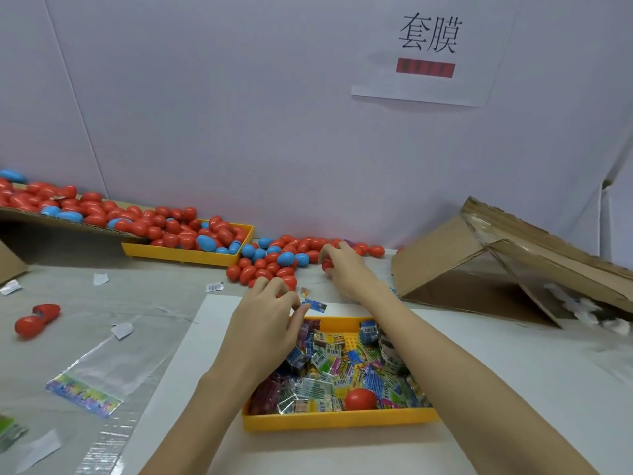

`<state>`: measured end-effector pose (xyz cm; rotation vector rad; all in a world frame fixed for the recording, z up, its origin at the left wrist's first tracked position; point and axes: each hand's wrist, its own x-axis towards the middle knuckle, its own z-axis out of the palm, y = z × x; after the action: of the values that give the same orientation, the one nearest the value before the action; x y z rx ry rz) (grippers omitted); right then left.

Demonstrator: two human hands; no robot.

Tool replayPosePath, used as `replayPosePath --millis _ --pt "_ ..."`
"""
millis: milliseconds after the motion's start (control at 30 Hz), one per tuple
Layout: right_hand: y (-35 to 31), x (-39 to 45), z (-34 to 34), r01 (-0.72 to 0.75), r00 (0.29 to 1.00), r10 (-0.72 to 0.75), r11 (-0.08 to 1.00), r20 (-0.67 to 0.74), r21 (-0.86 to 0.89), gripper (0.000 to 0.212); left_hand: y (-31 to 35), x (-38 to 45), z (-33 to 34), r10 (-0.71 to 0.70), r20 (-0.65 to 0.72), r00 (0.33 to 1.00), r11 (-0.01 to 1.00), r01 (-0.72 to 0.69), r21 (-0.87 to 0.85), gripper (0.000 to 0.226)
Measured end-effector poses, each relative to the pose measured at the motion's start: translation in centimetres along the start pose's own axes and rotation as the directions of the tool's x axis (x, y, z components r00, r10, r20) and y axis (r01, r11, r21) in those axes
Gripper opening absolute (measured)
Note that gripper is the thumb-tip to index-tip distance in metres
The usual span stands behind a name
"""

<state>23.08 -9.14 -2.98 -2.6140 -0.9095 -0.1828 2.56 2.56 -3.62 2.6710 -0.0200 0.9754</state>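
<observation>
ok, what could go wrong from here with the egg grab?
1. The right hand grips a red plastic egg at the edge of the loose pile of red and blue eggs; pulling it out may send neighbours rolling across the table.
2. The small blue printed packet lies by the thumb of the left hand, just outside the yellow plastic tray; a nudge could knock it away.

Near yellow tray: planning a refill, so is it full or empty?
Partly full: printed packets and one red egg cover most of the tray; bare yellow floor shows mid-back.
</observation>
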Motion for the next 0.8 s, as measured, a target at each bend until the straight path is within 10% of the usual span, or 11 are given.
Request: replayPosePath --millis 167,367,633,800 --pt "-1.1 -6.5 -4.0 0.062 0.991 -0.014 0.927 -0.13 0.369 0.033 0.8 0.2 -0.1 -0.023 -0.01 1.0 0.989 0.022 -0.143 0.016" --pt "-1.1 -16.0 -6.4 0.013 1.0 -0.011 0.57 -0.008 0.822 0.026 3.3 0.2 -0.1 0.098 0.015 0.995 0.867 -0.078 -0.492 0.042" --pt "-0.3 -18.6 -6.6 -0.118 0.99 -0.06 0.099 0.124 0.988 0.035 4.9 -0.1 -0.2 0.13 -0.069 0.989 0.805 -0.146 -0.575 0.038" --pt "-0.2 -18.5 -6.8 -0.128 0.987 -0.076 0.148 0.14 0.981 0.044 5.0 0.1 -0.5 0.134 -0.082 0.988 0.832 -0.157 -0.531 0.04"
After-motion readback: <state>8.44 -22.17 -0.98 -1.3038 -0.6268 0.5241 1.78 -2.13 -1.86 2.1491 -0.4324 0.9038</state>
